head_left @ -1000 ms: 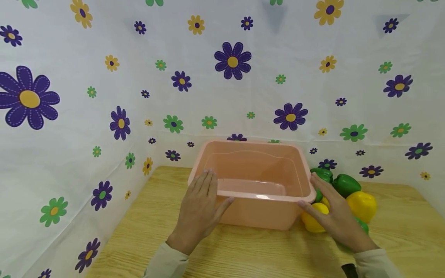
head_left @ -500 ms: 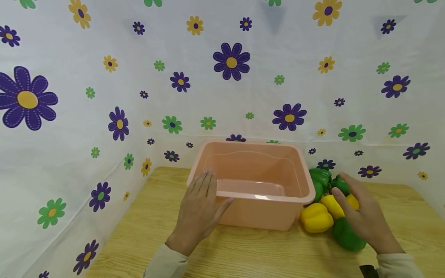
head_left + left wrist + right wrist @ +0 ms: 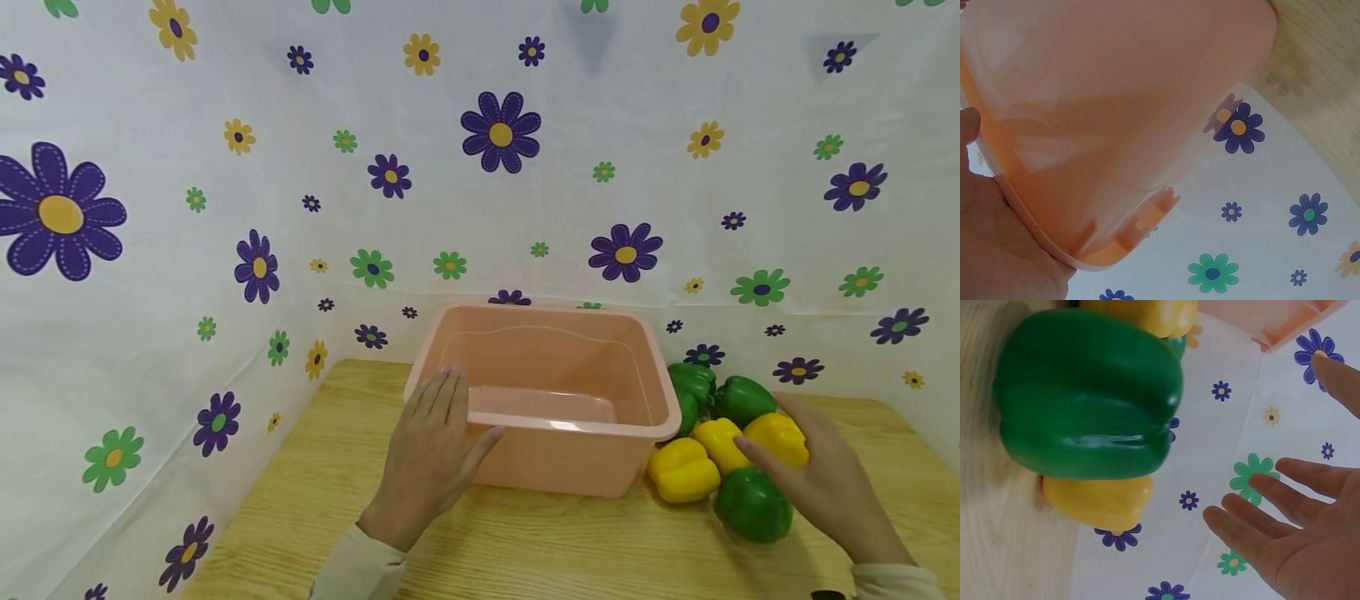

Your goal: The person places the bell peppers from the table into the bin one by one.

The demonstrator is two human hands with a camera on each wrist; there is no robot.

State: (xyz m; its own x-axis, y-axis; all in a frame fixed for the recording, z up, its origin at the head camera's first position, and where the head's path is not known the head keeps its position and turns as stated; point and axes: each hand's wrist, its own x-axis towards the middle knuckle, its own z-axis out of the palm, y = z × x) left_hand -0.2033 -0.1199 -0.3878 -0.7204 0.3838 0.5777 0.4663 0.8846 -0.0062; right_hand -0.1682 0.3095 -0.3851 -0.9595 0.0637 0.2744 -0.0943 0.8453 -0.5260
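My left hand (image 3: 431, 458) rests on the front left rim of a pink plastic basin (image 3: 555, 458), its fingers straight over the edge. In the left wrist view the palm (image 3: 1010, 244) lies against the basin's rim. My right hand (image 3: 828, 479) hovers with spread fingers beside a yellow bell pepper (image 3: 772, 437), holding nothing. In front lies a green bell pepper (image 3: 753, 507), large in the right wrist view. Two more yellow bell peppers (image 3: 682, 471) lie between it and the basin. Behind them sit green bell peppers (image 3: 742, 400), one partly hidden by the basin's right side.
A wooden table (image 3: 510, 550) carries everything. White flower-printed sheeting (image 3: 547, 200) stands close behind the basin and along the left side. The peppers are bunched against the basin's right wall.
My right hand has left the basin's right rim and moved right across the peppers, uncovering several of them. The left hand and the basin have stayed in place.
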